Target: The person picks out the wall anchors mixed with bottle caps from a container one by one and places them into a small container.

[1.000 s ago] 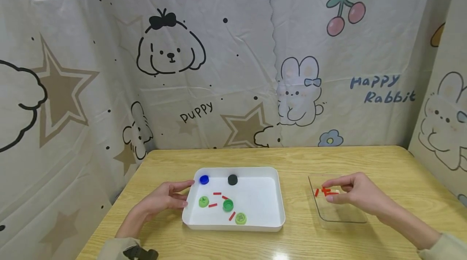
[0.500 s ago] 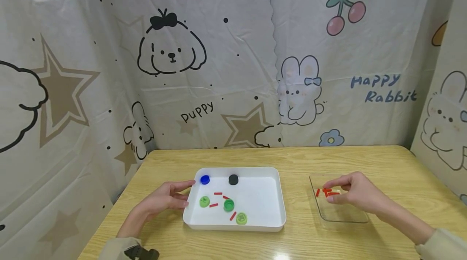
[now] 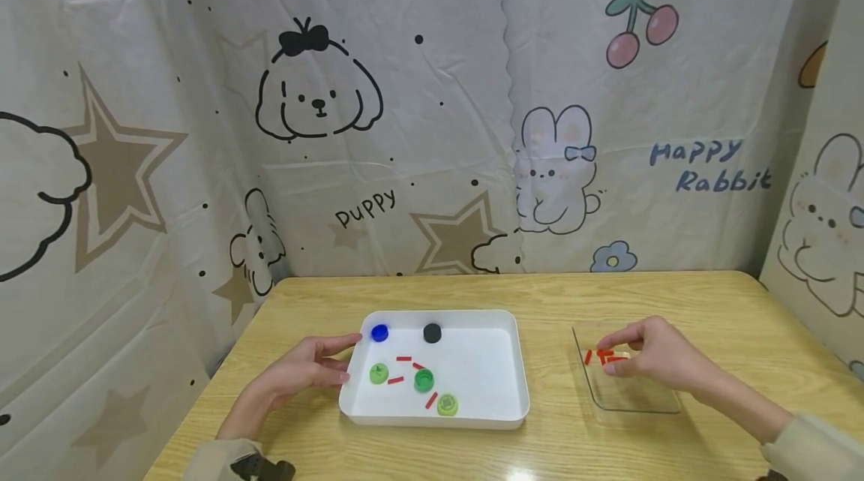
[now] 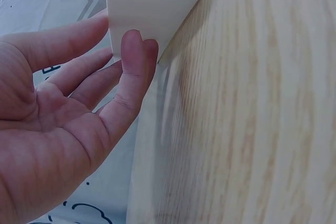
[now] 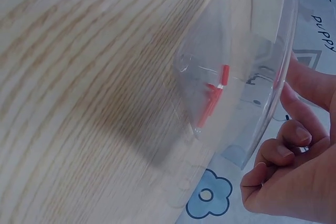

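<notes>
My left hand is at the left end of a white tray, with its fingertips against the outer wall, as the left wrist view also shows. Over a clear plastic box, my right hand reaches with thumb and index finger apart. Several small red sticks show by those fingertips in the head view. In the right wrist view, the red sticks lie low in the box, away from the fingers; the tips of the thumb and index finger are hidden there, and the other fingers are curled.
Inside the tray are a blue cap, a black cap, a green cap, two light green caps and several red sticks. A printed curtain hangs behind the wooden table.
Both hands stay almost where they were. The right forearm and sleeve have shifted slightly left and upward; the tray, box and small pieces look unmoved.
</notes>
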The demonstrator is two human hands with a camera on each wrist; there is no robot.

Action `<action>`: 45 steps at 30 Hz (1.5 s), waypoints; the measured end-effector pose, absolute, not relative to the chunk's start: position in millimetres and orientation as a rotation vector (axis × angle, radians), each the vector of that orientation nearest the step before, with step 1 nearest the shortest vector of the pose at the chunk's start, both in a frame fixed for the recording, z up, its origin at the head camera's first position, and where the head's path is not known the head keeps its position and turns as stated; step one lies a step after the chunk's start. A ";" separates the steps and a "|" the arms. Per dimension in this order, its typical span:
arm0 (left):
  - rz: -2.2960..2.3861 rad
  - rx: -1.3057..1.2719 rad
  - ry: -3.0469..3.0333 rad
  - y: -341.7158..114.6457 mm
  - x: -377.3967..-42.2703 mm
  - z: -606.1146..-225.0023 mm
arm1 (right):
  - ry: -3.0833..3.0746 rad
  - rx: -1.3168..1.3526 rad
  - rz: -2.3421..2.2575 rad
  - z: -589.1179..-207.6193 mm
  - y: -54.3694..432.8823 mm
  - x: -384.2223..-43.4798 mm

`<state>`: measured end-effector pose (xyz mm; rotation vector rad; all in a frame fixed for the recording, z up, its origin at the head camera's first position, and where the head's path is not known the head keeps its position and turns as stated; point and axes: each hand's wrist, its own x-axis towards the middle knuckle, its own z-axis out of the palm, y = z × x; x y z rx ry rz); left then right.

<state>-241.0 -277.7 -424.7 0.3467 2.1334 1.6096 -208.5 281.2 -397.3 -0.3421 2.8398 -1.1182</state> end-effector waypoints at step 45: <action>1.614 0.330 2.134 -277.7 -242.2 -426.8 | 2.782 -0.640 -1.060 -366.1 207.7 -212.0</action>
